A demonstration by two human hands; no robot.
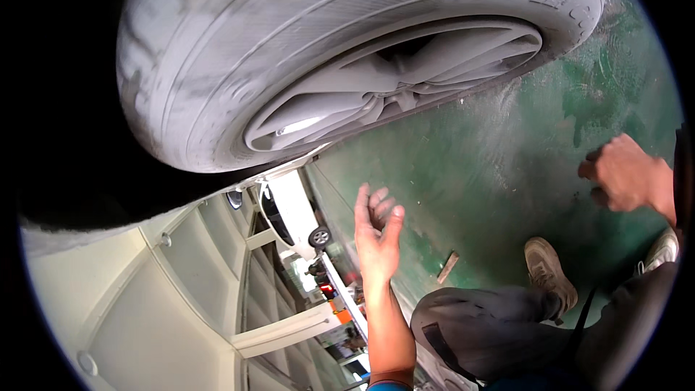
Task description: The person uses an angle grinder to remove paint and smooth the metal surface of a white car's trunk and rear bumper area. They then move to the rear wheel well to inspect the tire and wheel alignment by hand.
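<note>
A dusty grey tyre (224, 72) on a multi-spoke car wheel rim (340, 101) fills the upper part of the head view. Below the rim, my left hand (378, 239) is raised with its palm partly showing, fingers loosely bent and apart, nothing in it. Its fingertips look greyish with dust, and they do not touch the wheel. Farther right, over the green floor, my right hand (626, 174) is closed, back of the hand up, with fingers curled under. Whatever may be inside that hand is hidden.
Green, dust-streaked floor (478, 166) spreads beneath me. A small flat brown strip (448, 266) lies there near my bent knee (463, 318) and shoe (548, 271). The dark wheel arch edge (108, 224) hangs at left. Farther off stands a white car (289, 206) under a pale beamed ceiling (181, 304).
</note>
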